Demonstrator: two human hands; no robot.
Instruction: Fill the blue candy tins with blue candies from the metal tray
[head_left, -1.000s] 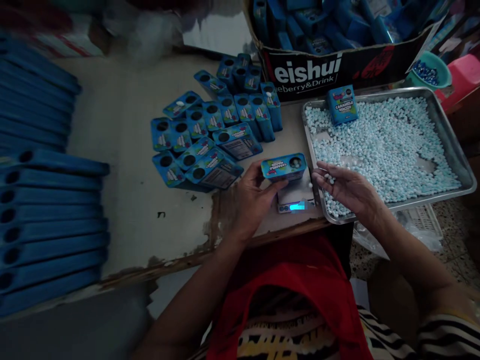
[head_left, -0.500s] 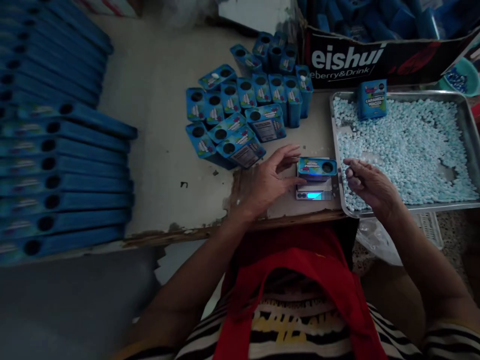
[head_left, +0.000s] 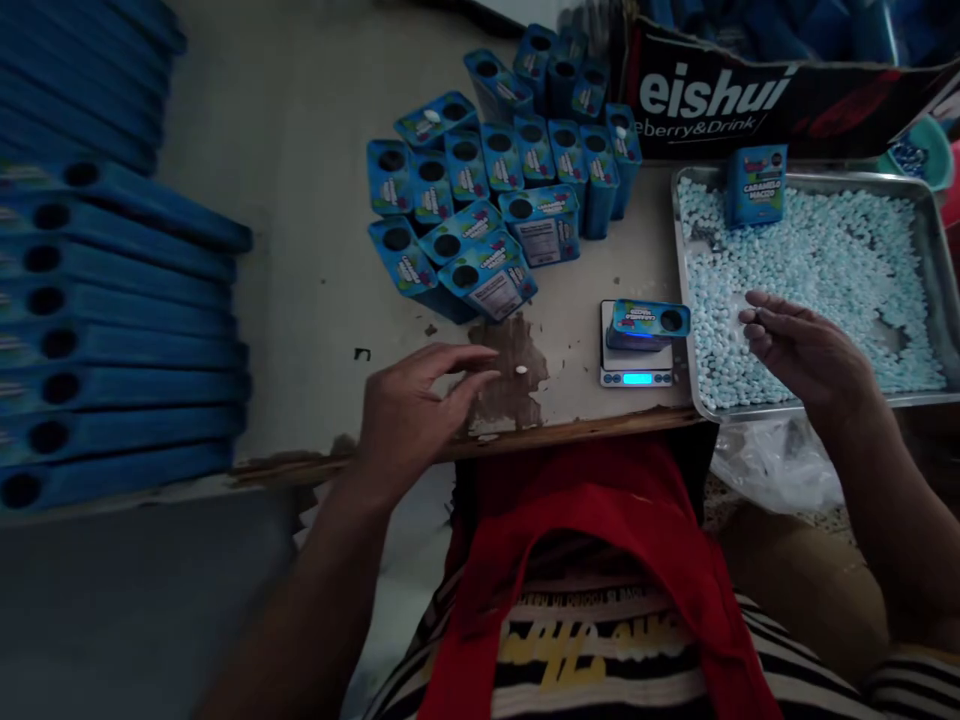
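My left hand (head_left: 416, 405) hovers over the table's front edge, thumb and fingers apart with nothing between them. Just right of its fingertips lies a single white candy (head_left: 521, 370) on a worn brown patch. A blue candy box (head_left: 646, 325) with a round hole in its top stands on a small digital scale (head_left: 637, 379) with a lit display. Over the left part of the metal tray (head_left: 684, 300) is my right hand (head_left: 814, 350), fingertips pinched together; what they hold, if anything, is too small to make out. Pale blue and white candies (head_left: 847, 240) cover the tray.
Several blue boxes (head_left: 501, 155) with holes stand grouped behind the scale. More boxes (head_left: 127, 350) lie in rows at the left. Another box (head_left: 756, 187) stands in the tray. Behind are a black carton (head_left: 712, 105) of blue packages and a green bowl (head_left: 930, 150).
My left hand has left the box on the scale and moved left. My right hand has shifted right, farther over the tray. The lone candy on the table now shows.
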